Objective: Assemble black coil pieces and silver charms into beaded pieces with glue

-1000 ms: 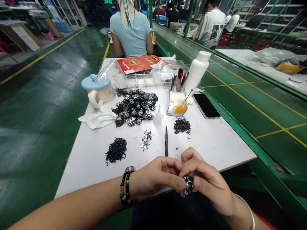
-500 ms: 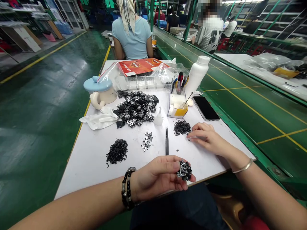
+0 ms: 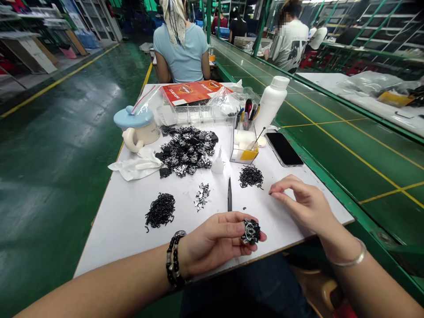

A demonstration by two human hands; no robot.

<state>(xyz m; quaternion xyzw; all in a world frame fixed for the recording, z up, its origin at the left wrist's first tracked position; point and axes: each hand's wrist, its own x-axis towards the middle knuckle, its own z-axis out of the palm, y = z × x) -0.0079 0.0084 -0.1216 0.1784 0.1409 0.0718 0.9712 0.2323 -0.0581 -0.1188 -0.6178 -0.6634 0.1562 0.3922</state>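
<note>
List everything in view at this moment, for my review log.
Work table: one, white, under all items.
Lidded mug: one, white with blue lid, far left.
Metal pieces pile: one, black and silver, centre.
Loose pieces pile: one, silver and black, mid-table.
Curled wire piles: two, black, left and right.
Tweezers: one, black, mid-table.
Bottle: one, white, far right.
Smartphone: one, black, right.
Tool organiser: one, clear, beside smartphone.
Crumpled cloth: one, white, below mug.
Seated person: one, pale blue top, beyond table.
Left hand: one, holding black-and-silver clump, beaded bracelet on wrist.
Right hand: one, empty, above table, silver bangle on wrist.
</note>
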